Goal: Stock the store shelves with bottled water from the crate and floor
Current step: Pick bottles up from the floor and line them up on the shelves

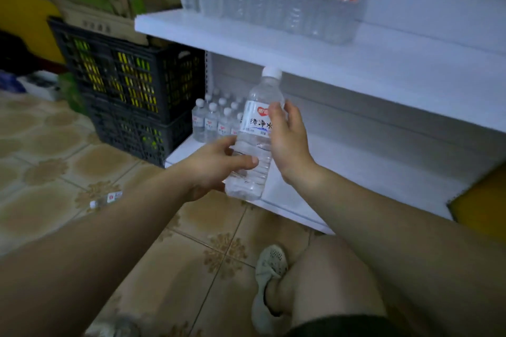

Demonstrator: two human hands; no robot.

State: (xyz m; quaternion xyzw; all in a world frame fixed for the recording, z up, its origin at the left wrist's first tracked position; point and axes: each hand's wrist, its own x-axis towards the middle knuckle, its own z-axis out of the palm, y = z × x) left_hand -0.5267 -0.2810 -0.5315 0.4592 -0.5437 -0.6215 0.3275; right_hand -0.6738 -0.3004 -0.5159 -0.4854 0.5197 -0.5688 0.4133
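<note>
In front of the white bottom shelf point(342, 172), a clear water bottle point(253, 139) held near upright, left hand point(219, 164) wrapped round its lower body, right hand point(287, 134) clasping the label, perhaps a dozen small bottles point(216, 120) at the shelf's far end, one bottle point(106, 199) lying on the tiled floor point(54, 150).

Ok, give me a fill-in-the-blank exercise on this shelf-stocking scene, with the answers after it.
1. The bottle held in front of the shelves has a ____ cap.
2. It is held by ____ hands: the left hand low on its body, the right hand at its label.
3. One more small bottle lies on its side on the ____.
4. Left of the lower shelf stand two stacked black ____.

Missing words: white; both; floor; crates
</note>
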